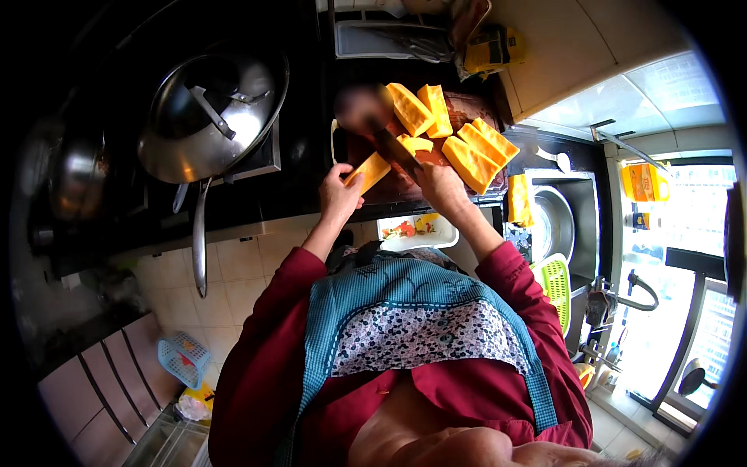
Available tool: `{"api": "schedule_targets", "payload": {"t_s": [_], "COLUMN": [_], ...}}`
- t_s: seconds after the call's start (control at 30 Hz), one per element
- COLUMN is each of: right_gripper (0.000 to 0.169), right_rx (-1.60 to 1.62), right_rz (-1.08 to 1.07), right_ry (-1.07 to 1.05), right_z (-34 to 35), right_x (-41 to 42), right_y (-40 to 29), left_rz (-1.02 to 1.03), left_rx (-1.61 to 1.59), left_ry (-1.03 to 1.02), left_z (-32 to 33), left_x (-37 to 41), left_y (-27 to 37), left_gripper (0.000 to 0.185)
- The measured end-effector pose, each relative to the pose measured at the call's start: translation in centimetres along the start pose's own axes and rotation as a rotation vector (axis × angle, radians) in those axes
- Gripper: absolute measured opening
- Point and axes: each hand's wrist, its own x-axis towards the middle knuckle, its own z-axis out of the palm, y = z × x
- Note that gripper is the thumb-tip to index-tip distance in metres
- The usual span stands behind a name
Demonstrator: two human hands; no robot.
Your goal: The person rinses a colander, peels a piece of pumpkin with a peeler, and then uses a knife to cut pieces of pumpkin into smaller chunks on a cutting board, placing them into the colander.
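My left hand (pixel 341 192) holds the near end of a long piece of peeled orange pumpkin (pixel 373 170) at the left front of a reddish-brown cutting board (pixel 402 185). In my right hand (pixel 442 188) is a dark-bladed kitchen knife (pixel 397 153), its blade reaching up and left beside the piece. A few small pumpkin slices (pixel 415 144) lie just behind the blade. Farther back rest two thick chunks, one of them a pumpkin chunk (pixel 410 109). Several more pumpkin wedges (pixel 471 163) lie on the right of the board. A blurred patch hides part of the board's back left.
A lidded wok (pixel 213 146) stands on the stove at left. Below the counter edge is a white bin (pixel 429 240) with scraps. To the right are a pumpkin piece (pixel 519 200) beside the sink (pixel 583 230), a metal basin (pixel 551 219) and a green basket (pixel 557 286).
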Motion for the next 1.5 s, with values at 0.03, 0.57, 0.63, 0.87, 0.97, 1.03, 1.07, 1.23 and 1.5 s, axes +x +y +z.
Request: {"api": "schedule_targets", "payload": {"t_s": [0.03, 0.57, 0.63, 0.87, 0.97, 1.03, 1.07, 1.23, 1.5], "right_gripper": [0.030, 0.030, 0.031, 0.030, 0.031, 0.033, 0.034, 0.038, 0.034], "right_rx": [0.034, 0.003, 0.036, 0.012, -0.006, 0.020, 0.016, 0.038, 0.047], "right_rz": [0.010, -0.024, -0.021, -0.048, -0.028, -0.121, -0.099, 0.094, 0.033], "right_ry": [0.022, -0.093, -0.032, -0.017, -0.072, -0.056, -0.087, -0.074, -0.038], "right_z": [-1.0, 0.4, -0.6, -1.7, -1.5, -2.1, -1.3, 2.0, -0.8], "right_x": [-0.4, 1.7, 1.0, -1.6, -1.4, -0.9, -0.2, 1.8, -0.3], "right_y": [-0.4, -1.0, -0.9, -2.3, -2.4, -2.4, -2.2, -0.7, -1.6], "left_rz": [0.015, 0.625, 0.478, 0.862, 0.908, 0.905, 0.883, 0.887, 0.844], "left_rx": [0.010, 0.596, 0.614, 0.684, 0.490, 0.436, 0.440, 0.480, 0.458], "left_ry": [-0.006, 0.263, 0.183, 0.337, 0.299, 0.287, 0.301, 0.378, 0.369], "left_z": [0.2, 0.5, 1.0, 1.6, 2.3, 2.7, 2.9, 3.8, 4.2], "left_x": [0.2, 1.3, 0.7, 0.2, 1.4, 1.7, 1.7, 2.6, 3.1], "left_y": [0.3, -1.6, 0.0, -0.3, -1.8, -2.3, -2.6, -1.7, -1.5], "left_gripper": [0.026, 0.026, 0.025, 0.021, 0.017, 0.015, 0.017, 0.020, 0.013]}}
